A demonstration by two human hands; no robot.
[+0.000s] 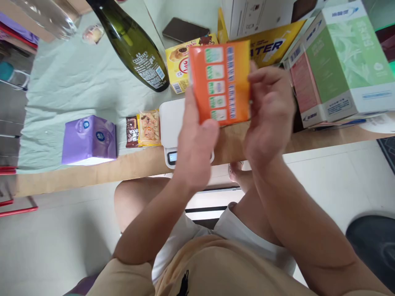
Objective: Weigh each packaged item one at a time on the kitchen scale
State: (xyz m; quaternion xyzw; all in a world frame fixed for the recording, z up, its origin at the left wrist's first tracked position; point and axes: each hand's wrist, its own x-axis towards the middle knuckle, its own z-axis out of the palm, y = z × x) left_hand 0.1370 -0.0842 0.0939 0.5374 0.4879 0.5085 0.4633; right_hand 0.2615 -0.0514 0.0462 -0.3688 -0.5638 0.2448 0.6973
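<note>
An orange packet [219,82] with green and white labels is held up over the table's front edge. My left hand [197,144] grips its lower left side, the thumb across the front. My right hand [270,109], somewhat blurred, has its curled fingers at the packet's right edge; some fingertips are hidden behind it. Under my left hand lies a white kitchen scale [171,125] with a small lit display, partly covered. Left of the scale are a packet of biscuits [149,127] and a dark brown snack packet [132,131]. A yellow snack box [176,65] stands behind the orange packet.
A green glass bottle [132,49] lies or leans behind the scale. A purple tissue pack [89,139] sits at left, a phone [185,30] at the back. A green and white carton [342,61] and yellow box [271,43] stand right. A dark stool [373,250] is at lower right.
</note>
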